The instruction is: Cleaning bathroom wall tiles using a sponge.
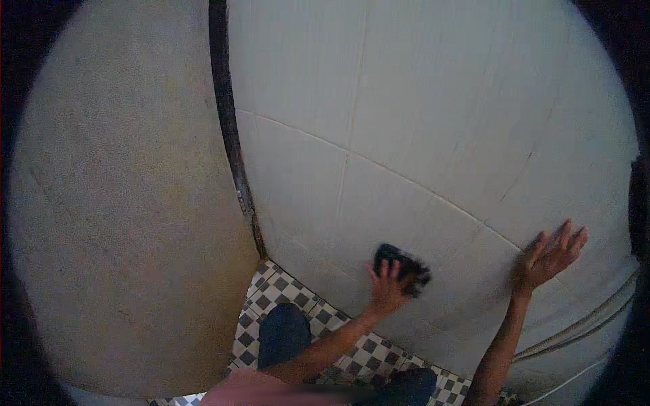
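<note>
My left hand (390, 289) presses a dark, ragged-edged cloth or pad (401, 266) against the light tiled wall (299, 177), low down near the floor. The cloth is blurred, so its exact kind cannot be told. To the right, my right hand (551, 259) rests against the same wall with its fingers spread and holds nothing. It is near a grout line between the large tiles.
On the left stands a beige panel or wall (127, 203), with a dark vertical strip (228, 127) beside the tiles. Below is a checkered floor (279, 289) with my knees over it. Hoses (579, 325) run along the lower right.
</note>
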Tool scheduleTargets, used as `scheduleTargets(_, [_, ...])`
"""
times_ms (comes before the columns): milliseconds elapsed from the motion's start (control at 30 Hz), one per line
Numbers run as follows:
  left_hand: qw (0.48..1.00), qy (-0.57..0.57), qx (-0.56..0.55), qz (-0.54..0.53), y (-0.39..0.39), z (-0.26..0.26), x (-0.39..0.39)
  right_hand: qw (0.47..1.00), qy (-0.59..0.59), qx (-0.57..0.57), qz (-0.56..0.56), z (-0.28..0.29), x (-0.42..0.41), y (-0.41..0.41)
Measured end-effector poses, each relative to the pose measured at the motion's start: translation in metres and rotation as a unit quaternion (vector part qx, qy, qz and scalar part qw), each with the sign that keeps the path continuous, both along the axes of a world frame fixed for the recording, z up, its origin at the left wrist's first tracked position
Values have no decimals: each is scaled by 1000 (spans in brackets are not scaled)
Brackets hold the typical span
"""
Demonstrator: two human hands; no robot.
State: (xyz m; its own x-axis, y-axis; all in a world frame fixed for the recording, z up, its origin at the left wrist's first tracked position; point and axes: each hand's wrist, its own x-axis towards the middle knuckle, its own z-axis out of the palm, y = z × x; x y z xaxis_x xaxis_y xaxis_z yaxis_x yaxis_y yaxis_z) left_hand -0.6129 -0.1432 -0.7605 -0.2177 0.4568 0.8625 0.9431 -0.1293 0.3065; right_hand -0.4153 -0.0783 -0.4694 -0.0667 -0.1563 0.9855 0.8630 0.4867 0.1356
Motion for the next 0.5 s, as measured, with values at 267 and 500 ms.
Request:
scheduleTargets(267, [948, -272, 136, 95, 2, 113, -117, 1000, -4, 4, 18, -1, 0, 1])
scheduleTargets(500, [975, -181, 109, 71, 24, 164, -10, 1000, 0, 12, 27, 0, -1, -1])
